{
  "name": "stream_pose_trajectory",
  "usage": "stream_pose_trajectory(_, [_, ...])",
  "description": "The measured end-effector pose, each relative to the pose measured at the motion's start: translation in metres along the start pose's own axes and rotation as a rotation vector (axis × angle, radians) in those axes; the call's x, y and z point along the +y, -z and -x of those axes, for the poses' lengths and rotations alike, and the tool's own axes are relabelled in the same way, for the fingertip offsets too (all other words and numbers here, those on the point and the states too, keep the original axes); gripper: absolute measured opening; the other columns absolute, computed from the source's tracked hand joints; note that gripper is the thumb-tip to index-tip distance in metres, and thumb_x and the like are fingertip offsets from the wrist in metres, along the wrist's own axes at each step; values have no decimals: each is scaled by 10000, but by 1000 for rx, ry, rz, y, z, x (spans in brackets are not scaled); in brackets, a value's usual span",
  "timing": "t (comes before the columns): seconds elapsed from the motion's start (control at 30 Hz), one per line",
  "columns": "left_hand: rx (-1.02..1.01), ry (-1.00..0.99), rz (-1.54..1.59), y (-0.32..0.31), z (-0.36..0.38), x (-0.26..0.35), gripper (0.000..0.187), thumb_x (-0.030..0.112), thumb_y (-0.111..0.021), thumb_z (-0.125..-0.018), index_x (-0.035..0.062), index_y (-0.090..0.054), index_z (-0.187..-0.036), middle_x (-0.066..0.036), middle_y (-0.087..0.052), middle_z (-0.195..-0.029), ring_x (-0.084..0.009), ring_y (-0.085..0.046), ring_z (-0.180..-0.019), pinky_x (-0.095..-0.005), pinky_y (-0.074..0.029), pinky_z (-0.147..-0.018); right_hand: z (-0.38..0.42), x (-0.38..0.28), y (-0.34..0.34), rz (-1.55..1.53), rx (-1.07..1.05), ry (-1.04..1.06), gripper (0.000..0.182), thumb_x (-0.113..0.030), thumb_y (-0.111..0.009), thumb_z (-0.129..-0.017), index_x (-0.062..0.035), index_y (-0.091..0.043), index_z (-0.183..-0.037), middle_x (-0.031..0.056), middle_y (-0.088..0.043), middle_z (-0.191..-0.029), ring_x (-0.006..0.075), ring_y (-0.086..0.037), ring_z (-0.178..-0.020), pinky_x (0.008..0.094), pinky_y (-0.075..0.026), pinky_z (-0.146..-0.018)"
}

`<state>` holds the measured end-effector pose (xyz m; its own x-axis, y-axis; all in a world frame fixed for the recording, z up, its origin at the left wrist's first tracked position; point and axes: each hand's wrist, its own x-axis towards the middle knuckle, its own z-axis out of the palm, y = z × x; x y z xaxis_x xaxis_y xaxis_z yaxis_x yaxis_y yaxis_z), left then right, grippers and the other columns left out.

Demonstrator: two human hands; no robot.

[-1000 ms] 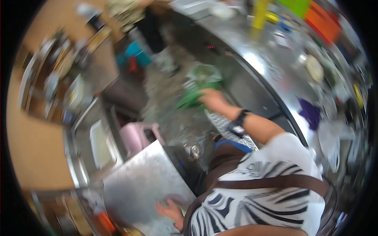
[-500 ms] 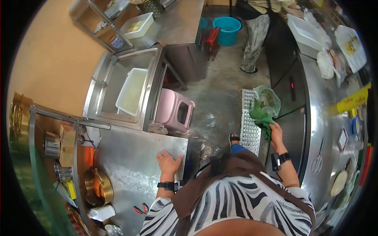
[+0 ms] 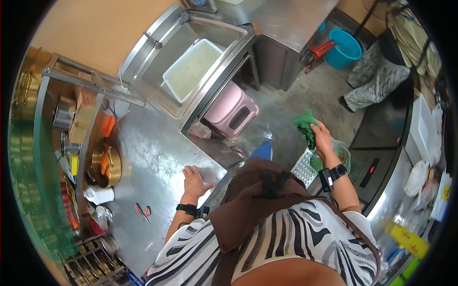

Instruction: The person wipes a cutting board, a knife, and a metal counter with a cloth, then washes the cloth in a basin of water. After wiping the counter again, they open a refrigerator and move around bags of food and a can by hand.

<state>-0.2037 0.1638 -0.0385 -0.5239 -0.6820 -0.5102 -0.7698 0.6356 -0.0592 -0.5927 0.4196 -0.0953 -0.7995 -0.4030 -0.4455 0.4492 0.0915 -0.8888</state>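
With the right hand (image 3: 323,139), I am gripping a bunched green cloth (image 3: 305,126), the fingers closing around its near edge while the rest is hanging out ahead and to the left of the fingertips, above the floor. Just below that hand, a green ribbed basket (image 3: 316,161) with a clear plastic bag (image 3: 344,155) is sitting partly hidden behind my right wrist, and a white perforated mat (image 3: 303,168) is lying on the floor beside it.

I am resting the left hand (image 3: 193,183) open, palm down with the fingers spreading, on the steel table (image 3: 167,202) near its edge; it is gripping nothing. Red-and-black-handled scissors (image 3: 142,212) are lying on the tabletop to the left of this hand and nearer my body. Farther left, a brass-colored pot (image 3: 113,164) is holding something orange, and a white jug (image 3: 99,195) is resting near it.

Ahead of the left hand, a steel sink (image 3: 162,62) is holding a white tub (image 3: 193,69) of cloudy liquid. A pink plastic stool (image 3: 230,108) is standing forward of and between my hands, close to the sink. Well beyond the right hand, a turquoise bucket (image 3: 342,49) is standing on the floor, and another person (image 3: 379,78) is standing nearby, legs showing in patterned gray trousers.
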Motion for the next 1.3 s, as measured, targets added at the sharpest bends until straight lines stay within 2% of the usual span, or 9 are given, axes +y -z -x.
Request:
stream_pose_trajectory(0.33, [-32,145,362,28,-22,8,873,486,-702,-706,-171,-391,-1188,-404,-229,-1316,-513,-247,-1247,-453,-332,-999,-108,-105,-180,214,-499,101,333,-244,-524,-915,0,-567,-1138,66,-623,-958,120,-577,-863,264,-473,-740])
stream_pose_trajectory(0.5, [30,323,615,69,-65,12,577,440,-602,-808,-13,-547,-1162,-234,-626,-982,-366,-599,-946,-411,-476,-820,-153,-171,-298,414,-878,281,416,-336,-480,-933,2,-554,-1164,84,-634,-964,152,-578,-895,292,-442,-825])
stream_pose_trajectory(0.6, [268,345,659,116,-101,26,540,375,-589,-836,-35,-523,-1182,-244,-599,-1070,-367,-574,-1015,-409,-464,-851,-191,-190,-363,639,-1046,400,479,-393,-469,-922,-16,-530,-1211,168,-583,-1139,248,-560,-1028,332,-411,-911])
stream_pose_trajectory(0.67, [299,336,686,149,-127,33,526,343,-593,-840,-35,-513,-1197,-248,-584,-1100,-369,-556,-1045,-405,-451,-874,-229,-173,-398,1053,-951,803,524,-435,-477,-899,-36,-518,-1236,224,-454,-1299,330,-466,-1174,359,-360,-987])
stream_pose_trajectory(0.83, [479,200,885,186,-205,29,508,313,-605,-839,-23,-512,-1208,-258,-548,-1160,-372,-524,-1095,-388,-421,-919,-312,-148,-465,1450,-1209,485,484,-327,-509,-889,-75,-456,-1299,222,-348,-1381,346,-363,-1263,378,-286,-1060])
stream_pose_trajectory(0.93, [481,262,1117,204,-247,30,486,288,-609,-840,-15,-518,-1209,-263,-542,-1171,-370,-526,-1097,-377,-417,-924,-370,-93,-497,1758,-1601,469,492,-279,-511,-876,-102,-430,-1328,201,-295,-1419,371,-352,-1262,388,-285,-1062])
stream_pose_trajectory(1.03, [431,378,1304,207,-288,38,476,273,-609,-847,-13,-518,-1217,-245,-554,-1173,-305,-547,-1093,-348,-423,-913,-358,-73,-517,2021,-1590,690,551,-224,-517,-843,-206,-379,-1376,135,-192,-1478,415,-244,-1311,463,-253,-1076])
stream_pose_trajectory(1.27, [251,507,1782,209,-369,52,455,275,-593,-872,-38,-529,-1195,-166,-583,-1160,-216,-556,-1056,-309,-428,-907,-381,-53,-550,2099,-1934,1141,560,-139,-547,-787,-224,-442,-1330,118,-422,-1346,361,-240,-1317,643,-332,-905])
stream_pose_trajectory(1.3, [230,565,1883,210,-379,50,450,272,-591,-872,-33,-530,-1197,-152,-586,-1144,-209,-557,-1031,-314,-436,-892,-392,-35,-543,1799,-1511,1288,408,-143,-549,-781,-138,-579,-1187,114,-524,-1226,344,-322,-1277,561,-382,-885])
